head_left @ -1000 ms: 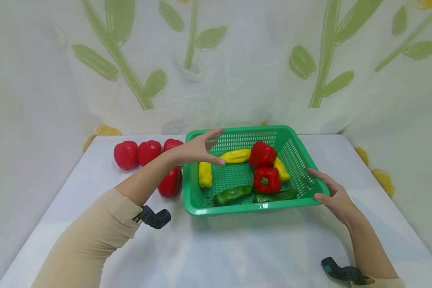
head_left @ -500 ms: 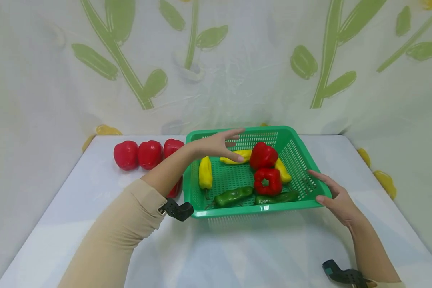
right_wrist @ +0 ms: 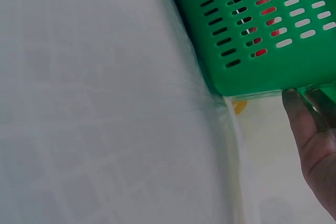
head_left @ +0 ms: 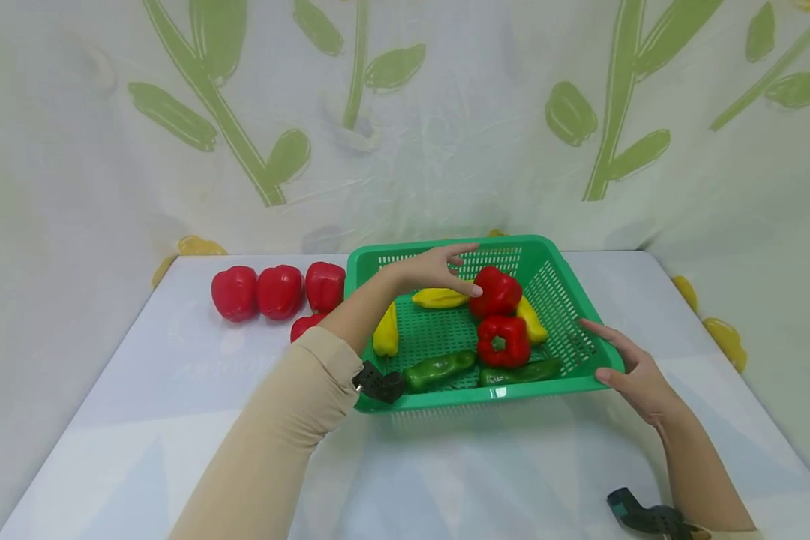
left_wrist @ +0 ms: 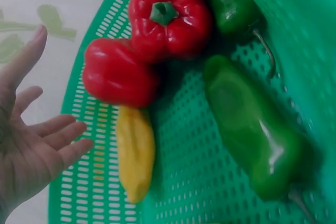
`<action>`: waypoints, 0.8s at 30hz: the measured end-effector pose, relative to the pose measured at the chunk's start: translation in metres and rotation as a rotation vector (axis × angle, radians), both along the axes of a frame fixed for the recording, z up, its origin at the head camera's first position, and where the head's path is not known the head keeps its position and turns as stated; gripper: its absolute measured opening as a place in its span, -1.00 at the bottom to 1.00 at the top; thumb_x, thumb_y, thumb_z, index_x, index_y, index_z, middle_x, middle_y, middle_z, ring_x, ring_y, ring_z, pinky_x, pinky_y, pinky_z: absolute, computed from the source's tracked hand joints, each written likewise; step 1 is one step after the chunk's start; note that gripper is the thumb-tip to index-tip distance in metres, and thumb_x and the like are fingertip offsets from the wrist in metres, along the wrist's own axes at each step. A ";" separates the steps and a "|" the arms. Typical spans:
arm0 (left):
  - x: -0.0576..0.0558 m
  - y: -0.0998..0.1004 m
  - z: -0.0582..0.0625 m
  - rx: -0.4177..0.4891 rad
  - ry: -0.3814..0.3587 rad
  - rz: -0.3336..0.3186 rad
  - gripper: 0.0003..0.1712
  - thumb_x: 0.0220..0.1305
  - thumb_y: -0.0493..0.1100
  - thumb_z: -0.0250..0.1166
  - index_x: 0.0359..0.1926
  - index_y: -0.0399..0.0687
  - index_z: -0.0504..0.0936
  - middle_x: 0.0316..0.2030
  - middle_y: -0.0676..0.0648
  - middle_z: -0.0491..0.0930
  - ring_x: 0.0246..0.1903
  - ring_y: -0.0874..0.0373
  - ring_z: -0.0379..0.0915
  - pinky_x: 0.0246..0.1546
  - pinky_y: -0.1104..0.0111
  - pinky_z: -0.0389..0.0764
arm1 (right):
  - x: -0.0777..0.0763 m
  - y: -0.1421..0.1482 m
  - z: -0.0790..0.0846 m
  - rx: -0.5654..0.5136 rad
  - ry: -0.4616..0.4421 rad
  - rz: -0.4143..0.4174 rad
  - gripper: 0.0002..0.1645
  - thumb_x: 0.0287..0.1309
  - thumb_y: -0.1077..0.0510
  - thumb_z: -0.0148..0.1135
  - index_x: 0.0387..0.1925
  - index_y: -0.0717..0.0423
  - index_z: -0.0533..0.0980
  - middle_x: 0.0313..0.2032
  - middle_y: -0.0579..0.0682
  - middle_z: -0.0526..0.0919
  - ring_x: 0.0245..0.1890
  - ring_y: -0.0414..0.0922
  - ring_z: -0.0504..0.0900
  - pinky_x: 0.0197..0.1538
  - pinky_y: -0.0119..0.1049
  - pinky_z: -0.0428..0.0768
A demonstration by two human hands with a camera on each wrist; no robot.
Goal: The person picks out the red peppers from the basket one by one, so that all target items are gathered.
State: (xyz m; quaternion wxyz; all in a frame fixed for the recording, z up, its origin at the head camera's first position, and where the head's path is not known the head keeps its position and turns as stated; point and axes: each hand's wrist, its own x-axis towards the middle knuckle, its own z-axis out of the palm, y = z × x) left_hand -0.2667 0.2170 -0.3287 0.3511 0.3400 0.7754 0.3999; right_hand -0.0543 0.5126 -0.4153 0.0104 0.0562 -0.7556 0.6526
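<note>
Head view: L hand (head_left: 432, 270) hangs over the rear half of the green basket (head_left: 499, 393), next to the rear red pepper (head_left: 498, 291); its fingers are spread & hold nothing, and the L wrist view shows them apart from it. R hand (head_left: 637, 382) grips the basket's near R corner, thumb & fingers at the rim. Front red pepper (head_left: 516, 341) touches the rear one, both R of basket centre.

Risks, prob.: an off-centre touch on slick skin could roll the rear pepper into its neighbour; the low wrist camera (head_left: 381, 384) above the basket's near L corner could snag the rim; an uneven R-hand pull might tip it & slide the contents.

Materials: basket looks like stiff plastic, slotted walls, perforated base. Reds glossy, blocky, lobed, w/ others on the counter (head_left: 142, 360) L of basket; yellow peppers (head_left: 439, 298) long, creased; green peppers (head_left: 439, 370) tapered, thin-stemmed.
</note>
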 end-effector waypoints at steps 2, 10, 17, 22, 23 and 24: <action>-0.003 0.005 -0.003 -0.009 -0.001 0.011 0.01 0.15 0.01 0.33 0.48 0.24 -0.08 0.44 -0.13 0.00 0.40 -0.03 -0.04 0.28 0.09 0.28 | 0.000 0.000 0.001 0.000 0.007 0.000 -0.34 0.26 0.19 0.12 0.37 -0.09 0.23 0.27 -0.30 0.14 0.09 -0.37 0.35 -0.03 -0.56 0.52; -0.008 0.024 -0.015 -0.001 0.035 0.035 -0.02 0.16 -0.01 0.32 0.48 0.19 -0.05 0.45 -0.10 -0.02 0.42 0.01 -0.08 0.26 0.12 0.32 | 0.000 0.001 0.001 -0.003 0.008 0.011 -0.33 0.28 0.17 0.10 0.39 -0.05 0.20 0.28 -0.29 0.13 0.11 -0.38 0.32 -0.02 -0.57 0.50; -0.009 0.042 -0.028 0.025 0.041 0.088 -0.07 0.12 -0.04 0.34 0.45 0.10 0.08 0.42 -0.13 0.07 0.37 -0.02 0.01 0.15 0.18 0.46 | 0.000 0.001 0.000 0.002 0.011 0.005 -0.34 0.29 0.16 0.10 0.39 -0.03 0.20 0.29 -0.27 0.11 0.10 -0.36 0.31 -0.02 -0.57 0.50; -0.007 0.051 -0.034 0.054 0.042 0.096 -0.08 0.11 -0.07 0.35 0.44 0.08 0.10 0.38 -0.13 0.13 0.30 -0.03 0.10 0.05 0.21 0.53 | 0.000 0.001 -0.002 -0.004 0.008 0.005 -0.34 0.28 0.18 0.10 0.39 -0.03 0.20 0.30 -0.27 0.11 0.12 -0.38 0.31 -0.01 -0.58 0.49; -0.007 0.052 -0.035 0.061 0.042 0.098 -0.08 0.11 -0.07 0.35 0.44 0.08 0.10 0.37 -0.13 0.14 0.29 -0.03 0.11 0.04 0.22 0.54 | -0.001 0.001 -0.002 -0.004 0.009 0.006 -0.33 0.28 0.18 0.10 0.39 -0.02 0.19 0.31 -0.26 0.11 0.12 -0.37 0.32 -0.01 -0.57 0.50; -0.006 0.054 -0.036 0.069 0.040 0.101 -0.09 0.11 -0.08 0.35 0.44 0.08 0.11 0.36 -0.13 0.15 0.28 -0.02 0.13 0.03 0.23 0.54 | -0.001 0.000 -0.002 -0.006 0.006 0.006 -0.33 0.28 0.18 0.10 0.39 -0.02 0.19 0.31 -0.26 0.11 0.13 -0.37 0.33 0.00 -0.57 0.50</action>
